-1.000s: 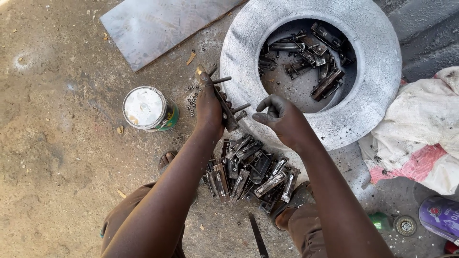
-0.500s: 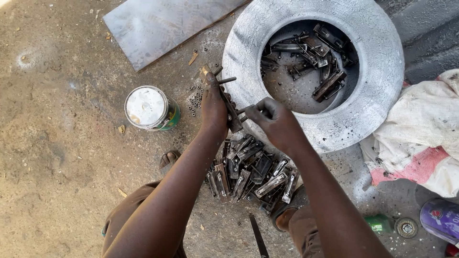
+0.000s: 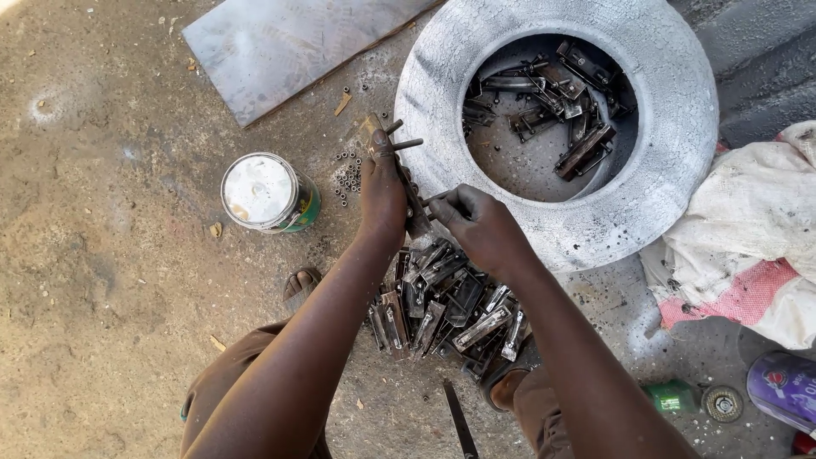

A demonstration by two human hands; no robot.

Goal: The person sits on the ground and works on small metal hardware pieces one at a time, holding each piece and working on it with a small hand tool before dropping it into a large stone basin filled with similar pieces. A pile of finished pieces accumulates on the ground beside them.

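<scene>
Both hands on one bolted metal bracket

The left hand (image 3: 382, 191) grips the metal bracket (image 3: 393, 166), its long axis running 11 to 5 o'clock; the right hand (image 3: 480, 225), at 4 o'clock, pinches a bolt (image 3: 435, 201) at its lower end.

A round tin (image 3: 265, 193) with white lid and green label stands left of the hands; a purple labelled container (image 3: 786, 388) lies at the lower right edge.
</scene>
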